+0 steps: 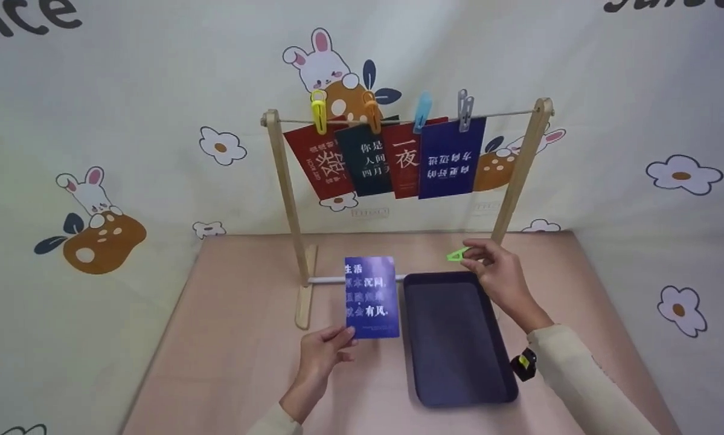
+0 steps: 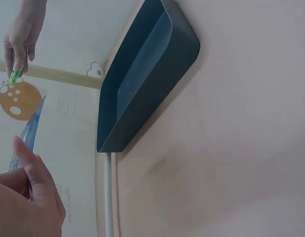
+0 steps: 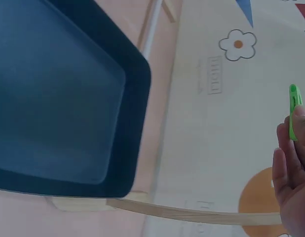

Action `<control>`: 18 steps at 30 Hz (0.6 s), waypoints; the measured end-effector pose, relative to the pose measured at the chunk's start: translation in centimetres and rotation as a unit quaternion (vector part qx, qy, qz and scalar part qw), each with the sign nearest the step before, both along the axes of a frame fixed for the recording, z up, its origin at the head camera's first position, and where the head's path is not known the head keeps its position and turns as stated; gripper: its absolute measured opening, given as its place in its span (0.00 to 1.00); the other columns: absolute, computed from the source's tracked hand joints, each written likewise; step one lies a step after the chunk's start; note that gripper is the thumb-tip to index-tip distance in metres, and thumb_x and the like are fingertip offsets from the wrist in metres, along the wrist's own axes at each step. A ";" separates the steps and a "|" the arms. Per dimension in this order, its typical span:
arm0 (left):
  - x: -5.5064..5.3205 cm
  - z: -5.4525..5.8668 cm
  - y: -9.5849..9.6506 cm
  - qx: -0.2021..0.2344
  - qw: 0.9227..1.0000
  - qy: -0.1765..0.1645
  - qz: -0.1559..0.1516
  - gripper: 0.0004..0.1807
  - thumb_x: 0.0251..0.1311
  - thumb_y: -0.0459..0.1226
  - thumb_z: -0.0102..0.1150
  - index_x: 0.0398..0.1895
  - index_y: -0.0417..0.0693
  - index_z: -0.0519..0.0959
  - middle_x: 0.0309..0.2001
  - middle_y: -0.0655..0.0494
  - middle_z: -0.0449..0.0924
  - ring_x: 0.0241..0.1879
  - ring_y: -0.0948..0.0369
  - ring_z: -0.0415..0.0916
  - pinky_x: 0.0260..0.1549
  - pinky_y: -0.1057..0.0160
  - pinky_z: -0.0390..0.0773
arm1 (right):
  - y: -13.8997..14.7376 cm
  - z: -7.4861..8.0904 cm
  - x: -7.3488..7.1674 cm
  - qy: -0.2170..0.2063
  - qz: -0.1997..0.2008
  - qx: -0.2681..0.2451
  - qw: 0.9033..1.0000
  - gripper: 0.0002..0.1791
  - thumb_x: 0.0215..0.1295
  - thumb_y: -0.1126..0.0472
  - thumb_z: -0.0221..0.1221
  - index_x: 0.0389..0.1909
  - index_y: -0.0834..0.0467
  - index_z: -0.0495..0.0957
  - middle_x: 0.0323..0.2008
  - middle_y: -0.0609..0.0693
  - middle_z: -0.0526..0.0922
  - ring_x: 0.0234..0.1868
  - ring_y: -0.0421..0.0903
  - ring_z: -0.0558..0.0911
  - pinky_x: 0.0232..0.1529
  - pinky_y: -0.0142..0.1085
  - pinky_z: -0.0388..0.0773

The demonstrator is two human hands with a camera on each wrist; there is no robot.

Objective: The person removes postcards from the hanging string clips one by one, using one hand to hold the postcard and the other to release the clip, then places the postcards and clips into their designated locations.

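Observation:
My left hand (image 1: 324, 357) pinches a blue card (image 1: 372, 297) with white lettering by its lower left corner, holding it upright in front of the rack. In the left wrist view the card (image 2: 29, 132) is seen nearly edge-on above the thumb. My right hand (image 1: 499, 275) pinches a green clothespin (image 1: 456, 254) between thumb and fingers, above the far end of the dark tray. The right wrist view shows the clothespin (image 3: 293, 111) pointing up from the fingertips. Behind both hands, a string (image 1: 509, 115) carries two red cards, a dark green card and a blue card (image 1: 452, 160).
The string runs between two wooden posts (image 1: 506, 175), joined low down by a white bar (image 1: 325, 280). Yellow, orange, blue and grey clothespins (image 1: 465, 110) grip the hanging cards. A dark rectangular tray (image 1: 419, 386) lies on the pink tabletop (image 1: 217, 350). Printed cloth hangs behind.

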State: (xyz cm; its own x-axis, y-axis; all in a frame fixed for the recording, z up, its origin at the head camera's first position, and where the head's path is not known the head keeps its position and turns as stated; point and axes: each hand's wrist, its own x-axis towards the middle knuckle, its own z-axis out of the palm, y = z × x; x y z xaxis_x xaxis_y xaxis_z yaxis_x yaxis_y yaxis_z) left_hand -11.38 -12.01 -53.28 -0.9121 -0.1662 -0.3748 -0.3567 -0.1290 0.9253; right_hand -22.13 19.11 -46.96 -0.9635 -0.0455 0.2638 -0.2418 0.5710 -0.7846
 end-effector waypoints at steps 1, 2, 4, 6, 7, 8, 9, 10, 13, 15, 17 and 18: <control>0.1 -0.4 0.0 -0.001 1.000 0.002 0.000 0.19 0.63 0.32 0.65 0.52 0.24 0.79 0.35 0.45 0.89 0.30 0.65 0.84 0.28 0.64 0.87 | -0.2 -0.4 0.0 -0.001 -0.003 -0.001 1.000 0.19 0.62 0.71 0.65 0.55 0.63 0.80 0.40 0.57 0.88 0.41 0.49 0.85 0.37 0.21 0.76; 0.2 -0.8 0.0 -0.002 1.000 0.001 0.001 0.19 0.63 0.31 0.65 0.53 0.23 0.79 0.34 0.45 0.89 0.29 0.65 0.84 0.28 0.64 0.87 | -0.3 -0.8 0.0 -0.004 -0.006 0.001 1.000 0.19 0.62 0.72 0.65 0.55 0.63 0.80 0.40 0.57 0.88 0.41 0.49 0.85 0.36 0.21 0.76; 0.6 -1.7 0.0 -0.001 1.000 -0.002 0.003 0.20 0.63 0.30 0.64 0.53 0.22 0.78 0.34 0.43 0.89 0.28 0.65 0.84 0.27 0.65 0.87 | -0.6 -1.8 0.0 -0.005 -0.014 0.001 1.000 0.19 0.62 0.72 0.65 0.55 0.63 0.80 0.40 0.57 0.88 0.41 0.49 0.85 0.37 0.22 0.77; 1.0 -2.6 0.1 0.003 1.000 -0.006 0.006 0.20 0.63 0.29 0.64 0.53 0.21 0.77 0.33 0.42 0.88 0.26 0.65 0.85 0.27 0.65 0.87 | -0.8 -2.7 0.1 -0.007 -0.019 0.000 1.000 0.19 0.62 0.72 0.65 0.54 0.64 0.80 0.39 0.58 0.87 0.41 0.50 0.85 0.38 0.25 0.79; 1.2 -3.1 0.1 0.003 1.000 -0.008 0.009 0.20 0.63 0.29 0.63 0.54 0.20 0.76 0.33 0.41 0.88 0.26 0.64 0.85 0.27 0.65 0.87 | -0.9 -3.2 0.0 -0.011 -0.022 0.000 1.000 0.18 0.62 0.72 0.64 0.54 0.64 0.80 0.39 0.57 0.87 0.41 0.51 0.85 0.39 0.27 0.80; 1.4 -3.6 0.1 0.003 1.000 -0.009 0.011 0.20 0.63 0.29 0.63 0.54 0.20 0.76 0.32 0.41 0.88 0.25 0.64 0.85 0.27 0.65 0.87 | -1.0 -3.7 0.0 -0.015 -0.024 0.002 1.000 0.18 0.63 0.72 0.64 0.54 0.64 0.79 0.39 0.58 0.87 0.41 0.51 0.86 0.40 0.29 0.81; 1.6 -4.0 0.1 0.001 1.000 -0.010 0.012 0.21 0.63 0.29 0.63 0.54 0.19 0.75 0.32 0.41 0.88 0.25 0.64 0.85 0.27 0.65 0.87 | -1.0 -4.2 0.0 -0.018 -0.027 0.004 0.999 0.18 0.63 0.72 0.64 0.54 0.64 0.80 0.39 0.58 0.87 0.41 0.52 0.86 0.41 0.31 0.82; 1.7 -4.4 0.1 -0.003 1.000 -0.010 0.011 0.21 0.63 0.29 0.63 0.54 0.19 0.75 0.32 0.41 0.88 0.24 0.64 0.85 0.27 0.65 0.87 | -1.1 -4.7 0.0 -0.020 -0.031 0.007 0.999 0.17 0.63 0.72 0.64 0.54 0.64 0.80 0.39 0.58 0.87 0.41 0.52 0.86 0.41 0.33 0.83; 2.1 -5.6 0.0 -0.017 1.000 -0.019 0.012 0.22 0.63 0.29 0.62 0.55 0.18 0.75 0.30 0.44 0.88 0.23 0.64 0.85 0.27 0.66 0.87 | -1.1 -6.1 -0.1 -0.026 -0.044 0.022 0.998 0.17 0.64 0.71 0.64 0.54 0.64 0.81 0.39 0.58 0.88 0.41 0.52 0.86 0.41 0.36 0.83; 2.1 -6.2 0.0 -0.024 0.999 -0.031 0.012 0.21 0.64 0.30 0.62 0.54 0.19 0.75 0.28 0.47 0.88 0.22 0.65 0.84 0.26 0.66 0.87 | -1.1 -7.0 -0.1 -0.028 -0.054 0.032 0.998 0.17 0.64 0.71 0.64 0.54 0.64 0.81 0.39 0.59 0.88 0.41 0.53 0.86 0.40 0.38 0.83; 2.0 -6.8 0.0 -0.027 0.998 -0.046 0.015 0.19 0.64 0.30 0.62 0.52 0.20 0.77 0.25 0.51 0.87 0.20 0.67 0.82 0.25 0.67 0.86 | -1.1 -8.0 0.0 -0.038 -0.057 0.044 0.997 0.18 0.64 0.71 0.64 0.55 0.63 0.82 0.40 0.60 0.87 0.41 0.52 0.86 0.38 0.37 0.83; 2.0 -7.0 0.0 -0.028 0.998 -0.051 0.015 0.18 0.63 0.29 0.62 0.51 0.20 0.78 0.24 0.53 0.87 0.20 0.67 0.81 0.24 0.68 0.86 | -1.0 -8.4 0.1 -0.042 -0.058 0.052 0.996 0.17 0.64 0.71 0.64 0.54 0.63 0.83 0.41 0.60 0.87 0.40 0.52 0.86 0.37 0.37 0.83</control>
